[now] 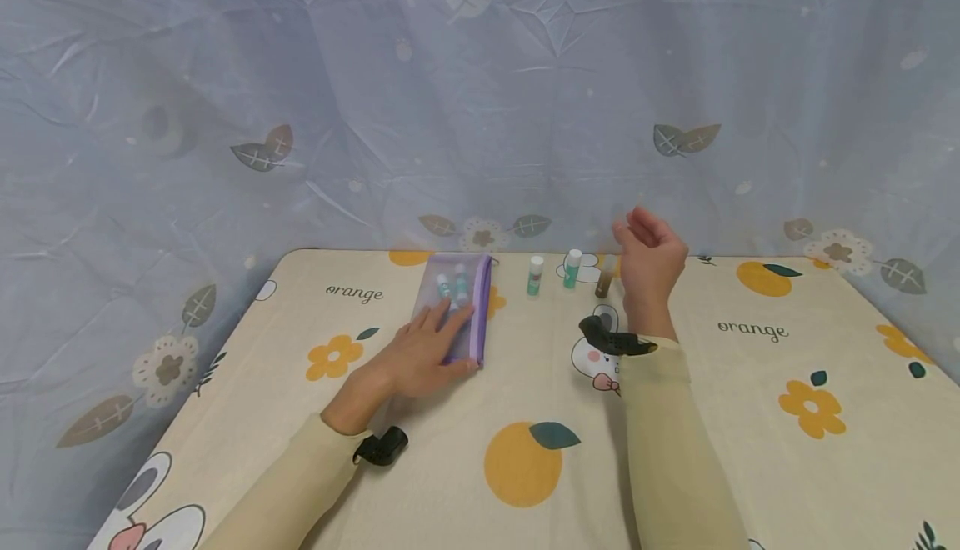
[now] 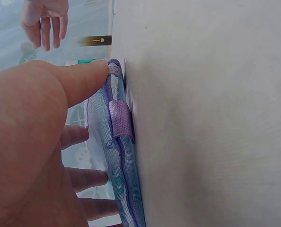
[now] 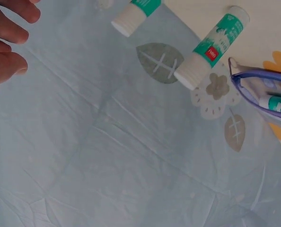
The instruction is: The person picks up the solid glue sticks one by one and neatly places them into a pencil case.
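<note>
My left hand [image 1: 431, 352] rests on a translucent mesh pouch [image 1: 482, 308] with a purple zipped edge, fingers spread and thumb at its near corner. Inside lie green-and-white glue sticks [image 1: 461, 283]. In the left wrist view the thumb [image 2: 83, 80] touches the end of the zipped edge. My right hand [image 1: 651, 254] is raised at the back, fingers loosely bent, with nothing seen in it. Close to its left stands a small brown tube [image 1: 603, 285] with a blurred pale top. Two green glue sticks with white caps, one [image 1: 572, 270] nearer the tube and another [image 1: 534, 277] nearer the pouch, stand upright.
A cream tablecloth [image 1: 420, 483] printed with oranges, flowers and cartoon faces covers the table. Directly behind its back edge hangs a grey-blue printed curtain [image 1: 525, 117]. Black straps with camera mounts [image 1: 615, 340] are worn on both wrists.
</note>
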The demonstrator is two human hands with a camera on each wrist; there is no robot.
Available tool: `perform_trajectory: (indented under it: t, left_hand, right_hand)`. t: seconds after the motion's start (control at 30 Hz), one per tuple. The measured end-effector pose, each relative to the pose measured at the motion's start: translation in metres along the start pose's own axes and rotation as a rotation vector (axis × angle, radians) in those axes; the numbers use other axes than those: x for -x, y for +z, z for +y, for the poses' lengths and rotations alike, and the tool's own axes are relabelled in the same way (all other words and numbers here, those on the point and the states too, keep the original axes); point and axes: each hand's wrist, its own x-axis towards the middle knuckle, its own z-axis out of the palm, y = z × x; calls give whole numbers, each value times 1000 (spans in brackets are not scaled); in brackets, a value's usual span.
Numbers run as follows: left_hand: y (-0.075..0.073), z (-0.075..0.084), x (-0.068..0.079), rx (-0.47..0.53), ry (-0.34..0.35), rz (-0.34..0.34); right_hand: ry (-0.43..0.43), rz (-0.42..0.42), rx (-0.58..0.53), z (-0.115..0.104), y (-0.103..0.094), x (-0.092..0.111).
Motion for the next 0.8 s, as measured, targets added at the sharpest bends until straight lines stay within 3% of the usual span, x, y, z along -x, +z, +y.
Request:
perform_trajectory:
  t: [0.5, 0.8]
  left_hand:
    - [-1, 0, 0, 1, 2, 0]
    - [-1, 1, 0, 6, -8, -11]
  right_hand:
    - [145, -14, 134, 26, 2, -2]
    - [163, -7, 188, 39, 3, -2]
